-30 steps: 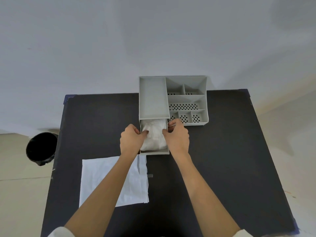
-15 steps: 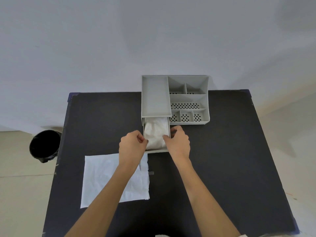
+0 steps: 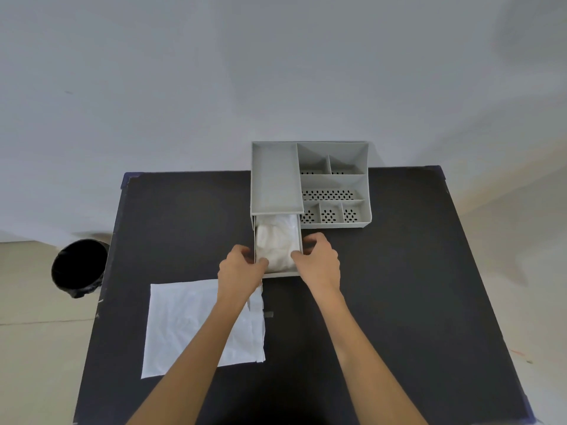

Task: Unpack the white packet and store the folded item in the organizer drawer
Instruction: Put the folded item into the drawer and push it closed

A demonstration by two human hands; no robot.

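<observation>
bin: a black round bin (image 3: 79, 267) stands on the floor off the desk's left edge
desk: black top (image 3: 414, 286); its far edge meets a pale wall
white packet: flat and creased white packet (image 3: 181, 323) lies near the desk's left edge, towards the near side; the left forearm crosses over its right part
left hand: left hand (image 3: 241, 271) reaches forward from a bare, nearly straight forearm; knuckles up, fingers curled in at the drawer's left wall, thumb tip over the near left corner of the folded item; whether it truly grips cannot be told
drawer: grey drawer (image 3: 282, 273) stands pulled out towards the near edge, under the organizer's left tray
folded item: white folded item (image 3: 276, 240) lies inside the drawer, filling it wall to wall
right hand: right hand (image 3: 319, 260) mirrors the other; fingers bent around the drawer's right wall, thumb on the item's near right corner; hands apart, the drawer between them
organizer: grey organizer (image 3: 334, 185) sits at the middle of the desk's far edge; perforated compartments on its right
</observation>
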